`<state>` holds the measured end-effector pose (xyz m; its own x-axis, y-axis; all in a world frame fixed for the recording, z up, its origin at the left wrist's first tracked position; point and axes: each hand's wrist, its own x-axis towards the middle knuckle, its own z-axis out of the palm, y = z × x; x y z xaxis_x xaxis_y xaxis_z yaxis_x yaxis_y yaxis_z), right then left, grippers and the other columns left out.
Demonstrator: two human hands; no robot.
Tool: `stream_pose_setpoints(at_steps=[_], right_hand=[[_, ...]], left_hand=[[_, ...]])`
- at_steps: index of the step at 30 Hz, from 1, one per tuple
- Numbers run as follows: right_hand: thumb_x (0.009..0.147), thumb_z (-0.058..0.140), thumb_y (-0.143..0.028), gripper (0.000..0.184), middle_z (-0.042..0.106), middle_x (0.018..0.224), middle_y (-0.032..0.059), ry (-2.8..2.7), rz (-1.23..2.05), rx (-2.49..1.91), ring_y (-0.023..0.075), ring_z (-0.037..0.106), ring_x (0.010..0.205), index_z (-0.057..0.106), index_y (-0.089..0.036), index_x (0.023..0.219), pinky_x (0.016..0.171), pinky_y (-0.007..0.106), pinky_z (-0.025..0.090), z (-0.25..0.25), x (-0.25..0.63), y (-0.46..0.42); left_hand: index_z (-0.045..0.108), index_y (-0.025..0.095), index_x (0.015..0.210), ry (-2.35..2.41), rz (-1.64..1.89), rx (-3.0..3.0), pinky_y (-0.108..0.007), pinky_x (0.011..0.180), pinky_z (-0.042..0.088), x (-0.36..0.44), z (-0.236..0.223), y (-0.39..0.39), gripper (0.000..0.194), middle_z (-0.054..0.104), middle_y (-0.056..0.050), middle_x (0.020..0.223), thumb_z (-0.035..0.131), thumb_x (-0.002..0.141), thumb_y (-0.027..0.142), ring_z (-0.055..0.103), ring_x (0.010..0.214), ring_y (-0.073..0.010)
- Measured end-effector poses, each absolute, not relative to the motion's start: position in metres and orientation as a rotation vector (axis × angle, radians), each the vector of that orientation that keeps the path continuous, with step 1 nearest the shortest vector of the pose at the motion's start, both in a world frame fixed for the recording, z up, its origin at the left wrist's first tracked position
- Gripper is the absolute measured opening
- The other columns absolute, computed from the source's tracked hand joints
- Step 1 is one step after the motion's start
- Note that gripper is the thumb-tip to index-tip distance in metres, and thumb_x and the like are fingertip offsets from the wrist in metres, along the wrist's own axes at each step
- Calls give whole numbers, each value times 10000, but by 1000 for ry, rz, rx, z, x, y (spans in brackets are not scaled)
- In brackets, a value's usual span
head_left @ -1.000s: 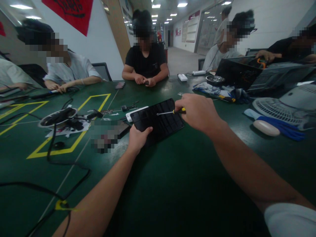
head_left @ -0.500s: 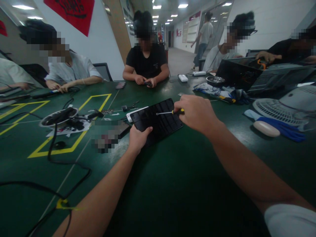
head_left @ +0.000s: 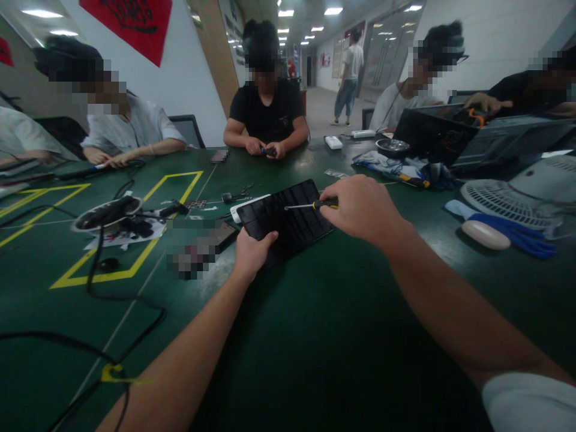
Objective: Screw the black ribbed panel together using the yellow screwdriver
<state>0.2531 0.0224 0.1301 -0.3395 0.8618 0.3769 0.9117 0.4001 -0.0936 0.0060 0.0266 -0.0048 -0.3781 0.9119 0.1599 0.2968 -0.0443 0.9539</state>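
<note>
A black tablet (head_left: 292,225) with a glossy, reflecting face is tilted above the green table. My left hand (head_left: 252,252) grips its lower left side, thumb lying on the glass and the other fingers hidden behind. In my right hand (head_left: 360,207) is a screwdriver (head_left: 300,207) with a thin metal shaft and a yellow and black handle, the fingers closed round the handle. The shaft points left across the tablet's face; I cannot tell whether its tip touches the glass. Behind the tablet's upper left edge a white power strip (head_left: 236,214) partly shows.
Left lie a bowl of dark parts (head_left: 108,213), black cables (head_left: 94,288) and yellow tape outlines (head_left: 135,267). Right are a blue glove (head_left: 517,234), a pale oval object (head_left: 486,234) and a grey fan grille (head_left: 504,201). Several people sit around the green table (head_left: 315,336).
My right hand has shifted its fingers on the screwdriver handle, while the shaft stays in nearly the same place. The tablet and left hand look unmoved. A person walking in the background has moved left.
</note>
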Motion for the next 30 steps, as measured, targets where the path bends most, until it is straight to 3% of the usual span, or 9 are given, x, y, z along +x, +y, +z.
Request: stream_pose_setpoints(at_steps=[5,10,13,19,30], right_hand=[[941,616,-361,302,811,988,128,-2297,-166,-1588,288,701,876,870,-214,1014,701,380,440,132,251,22],[947,611,-312,295,815,1017,92,-2353,-115,-1523,283,702,894,841,-266,1126,718,377,437,133,253,23],[951,621,-307,268,809,1021,85,-2366,-106,-1477,275,698,903,845,-276,1094,737,377,440,132,254,23],[843,695,-189,313,775,1085,84,-2371,-160,-1461,269,690,928,835,-270,1111,731,365,442,128,254,24],[913,634,-296,318,774,1110,106,-2311,-171,-1558,312,693,986,868,-285,1127,724,393,458,132,251,20]], left_hand=[[703,187,1099,1665,1447,1286,-508,1033,591,7,-4,26,436,794,-92,1096,879,703,236,757,1052,-307],[707,182,1108,1676,1450,1302,-506,1024,599,6,-4,26,450,794,-97,1107,888,700,242,757,1059,-311],[711,182,1100,1674,1449,1297,-506,1021,600,6,-4,26,437,794,-100,1111,885,704,244,757,1059,-311],[704,168,1114,1698,1440,1298,-497,1032,593,6,-5,27,447,793,-106,1104,878,709,235,758,1061,-304],[698,167,1122,1699,1440,1277,-499,1004,600,5,-6,27,472,793,-105,1093,887,696,248,757,1033,-307]])
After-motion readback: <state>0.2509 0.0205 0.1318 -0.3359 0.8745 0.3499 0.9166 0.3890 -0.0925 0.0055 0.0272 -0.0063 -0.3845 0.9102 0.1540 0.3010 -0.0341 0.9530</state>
